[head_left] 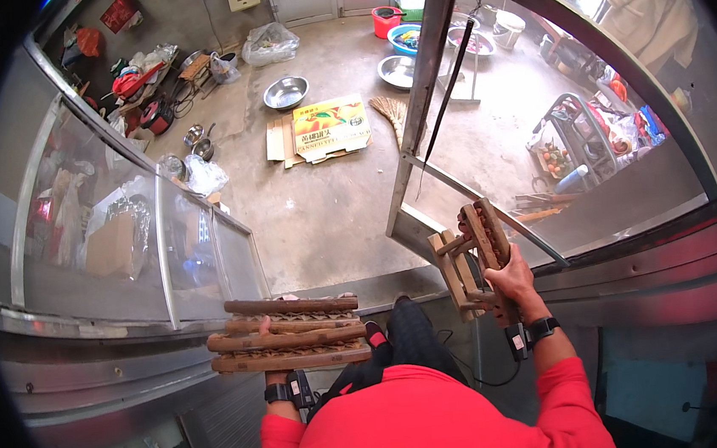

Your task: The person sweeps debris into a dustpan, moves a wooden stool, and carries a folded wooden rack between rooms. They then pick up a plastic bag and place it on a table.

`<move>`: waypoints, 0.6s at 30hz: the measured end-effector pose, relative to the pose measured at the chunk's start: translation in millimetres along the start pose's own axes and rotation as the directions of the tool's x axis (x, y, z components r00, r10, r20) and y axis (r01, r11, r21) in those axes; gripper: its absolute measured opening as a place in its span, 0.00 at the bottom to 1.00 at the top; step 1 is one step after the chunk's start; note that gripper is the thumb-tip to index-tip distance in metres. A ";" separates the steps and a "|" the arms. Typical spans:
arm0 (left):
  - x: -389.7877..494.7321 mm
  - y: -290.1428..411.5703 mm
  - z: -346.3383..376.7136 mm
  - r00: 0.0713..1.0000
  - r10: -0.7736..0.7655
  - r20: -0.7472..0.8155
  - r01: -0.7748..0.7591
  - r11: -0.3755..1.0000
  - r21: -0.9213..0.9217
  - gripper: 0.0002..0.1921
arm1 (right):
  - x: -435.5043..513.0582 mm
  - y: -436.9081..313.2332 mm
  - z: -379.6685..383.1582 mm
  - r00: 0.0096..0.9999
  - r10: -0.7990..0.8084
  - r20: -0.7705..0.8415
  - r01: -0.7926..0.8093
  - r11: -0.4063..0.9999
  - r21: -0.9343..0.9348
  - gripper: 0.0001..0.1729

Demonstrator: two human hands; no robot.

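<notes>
In my left hand [265, 327] are what look like two small folding wooden stools [288, 339], folded flat and stacked one against the other. Their brown bars lie crosswise, with tan webbing showing between them; most of the hand is hidden beneath, only the thumb shows. My right hand [517, 277] grips another wooden folding stool [492, 231] by its dark seat bars. This one is tilted, and its pale legs [455, 273] stick out to the left, close to the open glazed door leaf. Both wrists carry dark straps with small devices.
A metal-framed door leaf [414, 91] stands open at right; glazed panels [190, 239] flank the left. Beyond the threshold [396, 285] lie a flattened cardboard box [331, 130], a straw broom [390, 115], a steel basin [286, 93] and plastic bags [206, 175]. A cable [500, 383] hangs by my right side.
</notes>
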State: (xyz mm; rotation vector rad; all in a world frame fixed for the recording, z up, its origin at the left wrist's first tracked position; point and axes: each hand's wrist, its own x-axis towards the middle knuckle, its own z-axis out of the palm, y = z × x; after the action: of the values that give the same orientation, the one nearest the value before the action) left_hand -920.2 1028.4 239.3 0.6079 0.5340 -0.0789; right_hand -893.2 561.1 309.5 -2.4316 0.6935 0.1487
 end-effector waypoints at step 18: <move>192.9 34.7 113.4 0.999 -0.029 0.013 0.028 0.998 0.064 0.25 | 119.5 -38.1 11.5 0.981 0.193 0.008 -0.193 0.978 0.078 0.35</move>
State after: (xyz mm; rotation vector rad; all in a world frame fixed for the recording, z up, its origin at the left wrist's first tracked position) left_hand -694.6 1009.1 239.2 0.6614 0.5280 -0.1279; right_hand -770.6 540.7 288.9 -2.2871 0.9188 0.1959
